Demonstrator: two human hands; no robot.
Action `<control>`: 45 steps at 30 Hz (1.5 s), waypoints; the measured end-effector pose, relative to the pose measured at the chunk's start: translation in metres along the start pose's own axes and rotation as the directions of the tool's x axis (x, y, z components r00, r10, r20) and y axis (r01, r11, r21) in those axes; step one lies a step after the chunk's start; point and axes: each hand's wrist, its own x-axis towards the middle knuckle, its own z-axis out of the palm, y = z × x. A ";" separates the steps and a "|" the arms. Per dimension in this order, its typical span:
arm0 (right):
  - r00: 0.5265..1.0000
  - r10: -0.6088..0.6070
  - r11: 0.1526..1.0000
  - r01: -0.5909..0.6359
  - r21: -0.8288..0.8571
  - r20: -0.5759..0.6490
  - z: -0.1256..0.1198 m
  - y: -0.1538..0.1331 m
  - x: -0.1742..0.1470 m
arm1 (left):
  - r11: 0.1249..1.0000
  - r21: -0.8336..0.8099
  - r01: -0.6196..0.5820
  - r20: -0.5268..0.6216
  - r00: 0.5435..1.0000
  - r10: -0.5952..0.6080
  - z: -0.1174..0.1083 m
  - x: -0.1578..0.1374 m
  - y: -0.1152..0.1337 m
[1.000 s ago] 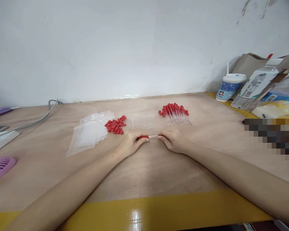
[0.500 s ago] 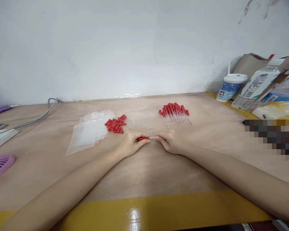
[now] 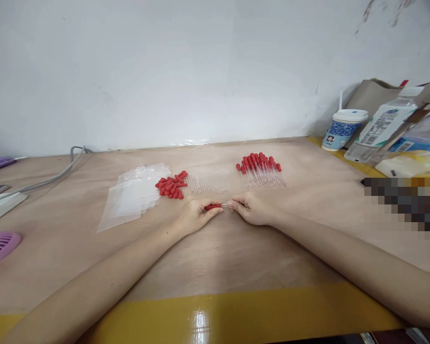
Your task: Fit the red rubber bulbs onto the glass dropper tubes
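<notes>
Between thumb and fingers, my left hand (image 3: pixel 197 213) pinches a red rubber dropper bulb (image 3: pixel 212 207). A thin clear glass tube (image 3: pixel 225 205) runs from the bulb's mouth to my right hand (image 3: pixel 250 209), whose fingers are closed on it. How deep the tube sits in the bulb is hidden. Just beyond my left hand lies a pile of loose red bulbs (image 3: pixel 171 185). Beside it, a row of clear glass tubes (image 3: pixel 208 180) is spread out. Farther right rests a bunch of droppers with red bulbs fitted (image 3: pixel 260 168).
Clear plastic bags (image 3: pixel 129 198) lie overlapped left of the bulbs. A grey cable (image 3: pixel 57 179) and a purple slotted object (image 3: pixel 2 246) are at far left. A paper cup with a straw (image 3: pixel 344 130) and a plastic bottle (image 3: pixel 383 126) stand back right. Yellow tape (image 3: pixel 258 308) edges the table.
My right hand has moved slightly left along the tube, closer to the bulb, so less bare tube shows. My left hand has stayed nearly still.
</notes>
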 end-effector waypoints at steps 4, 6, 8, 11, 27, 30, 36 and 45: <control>0.998 0.044 0.997 -0.040 -0.061 0.051 -0.006 -0.007 0.000 | 1.000 -0.015 0.016 0.025 1.000 -0.016 0.000 0.004 -0.002; 0.993 0.083 0.993 -0.075 -0.085 0.086 -0.012 -0.009 -0.001 | 0.998 -0.010 0.062 0.020 0.998 -0.061 -0.001 0.004 -0.002; 0.986 0.137 0.989 -0.130 -0.077 0.095 -0.019 -0.008 -0.002 | 0.993 -0.008 0.121 -0.028 0.992 -0.121 -0.003 0.004 -0.003; 0.955 0.296 0.954 -0.296 0.044 0.005 -0.032 0.001 0.000 | 0.986 0.014 0.164 -0.077 0.984 -0.162 -0.004 0.002 -0.005; 0.662 0.597 0.577 -0.747 -0.331 -0.452 -0.032 0.033 0.062 | 0.979 0.164 0.124 0.050 0.990 -0.134 -0.006 0.002 -0.003; 0.671 0.596 0.569 -0.740 -0.358 -0.440 -0.030 0.039 0.061 | 0.978 0.168 0.123 0.084 0.987 -0.138 -0.005 0.003 -0.003; 0.673 0.607 0.564 -0.739 -0.368 -0.423 -0.029 0.041 0.058 | 0.979 0.165 0.117 0.111 0.984 -0.136 -0.004 0.003 -0.003; 0.684 0.624 0.576 -0.729 -0.369 -0.378 -0.032 0.031 0.057 | 0.976 0.185 0.118 0.120 0.983 -0.141 -0.004 0.003 -0.004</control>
